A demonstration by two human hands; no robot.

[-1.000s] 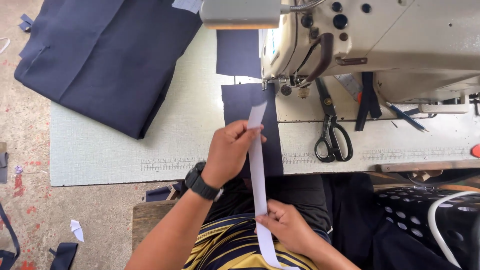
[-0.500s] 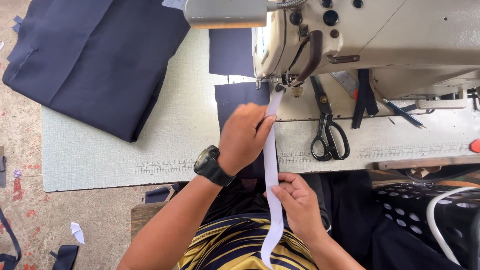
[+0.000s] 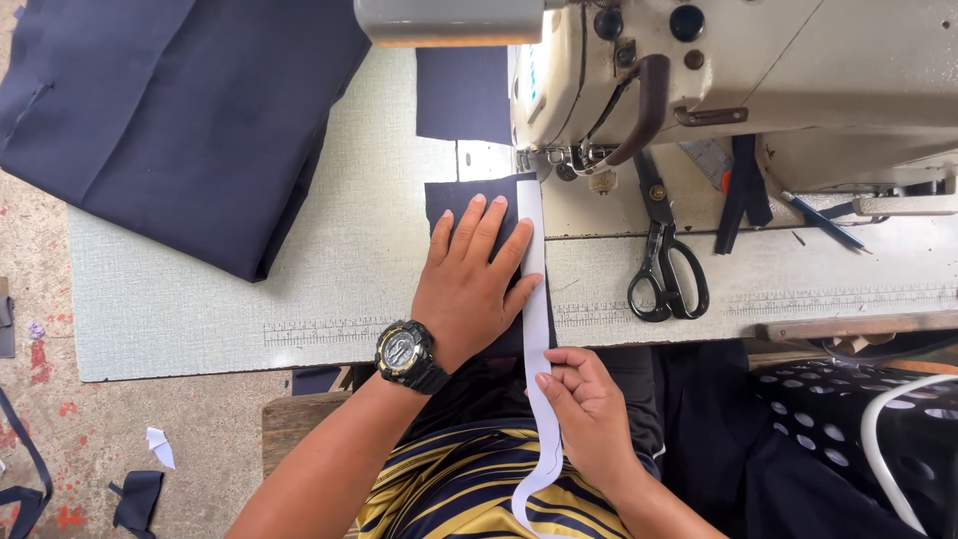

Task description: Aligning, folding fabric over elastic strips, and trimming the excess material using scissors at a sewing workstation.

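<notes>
My left hand (image 3: 469, 284): flat, fingers spread, pressing 1 navy fabric piece (image 3: 449, 200). My right hand (image 3: 589, 409): pinched shut on 1 white strip (image 3: 532, 260). Black scissors (image 3: 667, 269) nearby.

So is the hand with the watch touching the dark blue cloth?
Touching. The head view shows the left hand pressed flat on the dark blue cloth piece, fingers spread across it beside the white strip.

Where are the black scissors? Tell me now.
In the head view, the black scissors lie on the table right of the white strip, just below the sewing machine, away from both hands.
</notes>
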